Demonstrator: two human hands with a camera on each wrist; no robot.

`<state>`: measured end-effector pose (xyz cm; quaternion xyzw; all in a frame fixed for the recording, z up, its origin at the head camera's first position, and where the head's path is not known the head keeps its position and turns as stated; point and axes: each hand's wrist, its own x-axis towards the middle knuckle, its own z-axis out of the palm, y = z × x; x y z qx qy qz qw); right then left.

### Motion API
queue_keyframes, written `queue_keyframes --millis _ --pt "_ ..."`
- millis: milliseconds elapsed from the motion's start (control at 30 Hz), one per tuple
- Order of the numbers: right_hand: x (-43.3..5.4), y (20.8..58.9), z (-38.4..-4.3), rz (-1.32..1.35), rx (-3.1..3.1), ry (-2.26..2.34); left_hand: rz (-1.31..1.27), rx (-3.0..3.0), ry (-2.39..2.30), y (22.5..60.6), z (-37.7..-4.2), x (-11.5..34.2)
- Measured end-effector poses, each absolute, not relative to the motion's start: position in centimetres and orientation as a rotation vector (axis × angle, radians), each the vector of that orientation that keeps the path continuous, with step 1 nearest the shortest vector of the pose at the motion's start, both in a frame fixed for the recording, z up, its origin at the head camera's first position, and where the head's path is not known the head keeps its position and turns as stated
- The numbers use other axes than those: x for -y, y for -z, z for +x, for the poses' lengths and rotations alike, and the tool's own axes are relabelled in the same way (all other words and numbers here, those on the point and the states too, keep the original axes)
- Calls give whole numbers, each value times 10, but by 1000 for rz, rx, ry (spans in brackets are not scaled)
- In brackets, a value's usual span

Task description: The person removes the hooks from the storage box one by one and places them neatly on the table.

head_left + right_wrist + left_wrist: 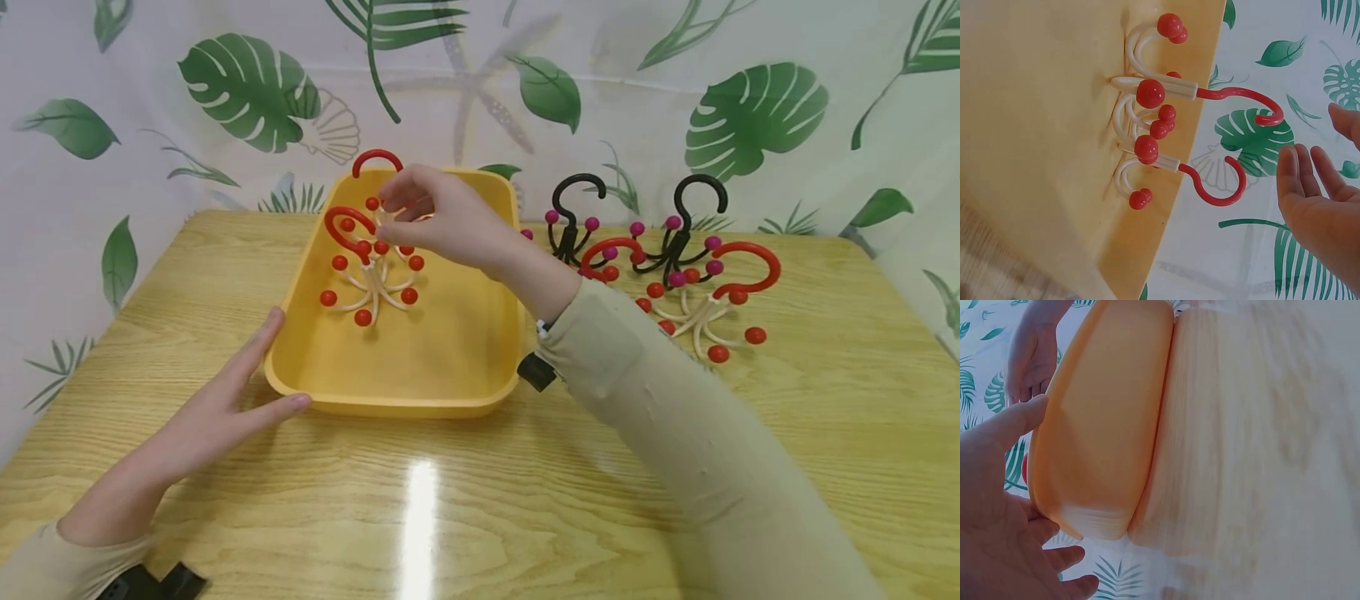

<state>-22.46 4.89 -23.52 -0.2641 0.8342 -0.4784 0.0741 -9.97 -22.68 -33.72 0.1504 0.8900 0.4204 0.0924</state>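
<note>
A yellow plastic tray stands on the table. In it are two white multi-arm hooks with red ball tips and red curved tops: a nearer one and a farther one, partly hidden behind my right hand. That hand hovers over the tray with fingers loosely bent. The right wrist view shows a gap between its fingers and the red tops of both hooks, with nothing held. My left hand touches the tray's near left corner, fingers and thumb spread fairly straight along its outside.
Right of the tray stand two black hooks with magenta balls, one left and one right. Two more red-and-white hooks are there, one in front and one partly behind my right arm. A leaf-patterned cloth hangs behind the table.
</note>
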Motion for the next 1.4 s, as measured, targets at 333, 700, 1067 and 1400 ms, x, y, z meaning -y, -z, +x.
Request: queue_keyframes --millis 333,700,1067,1400 --pt "-31 227 -236 -839 -2508 1372 452 -2637 -1269 337 -100 228" --pt "-15 247 -254 -731 -2559 1316 454 -2638 -1255 337 -100 230" --pt "-8 261 -254 -701 -2654 1227 444 -2637 -1246 335 -102 228" --pt "-12 257 -245 -667 -2635 1370 439 -2633 -1249 337 -101 229"
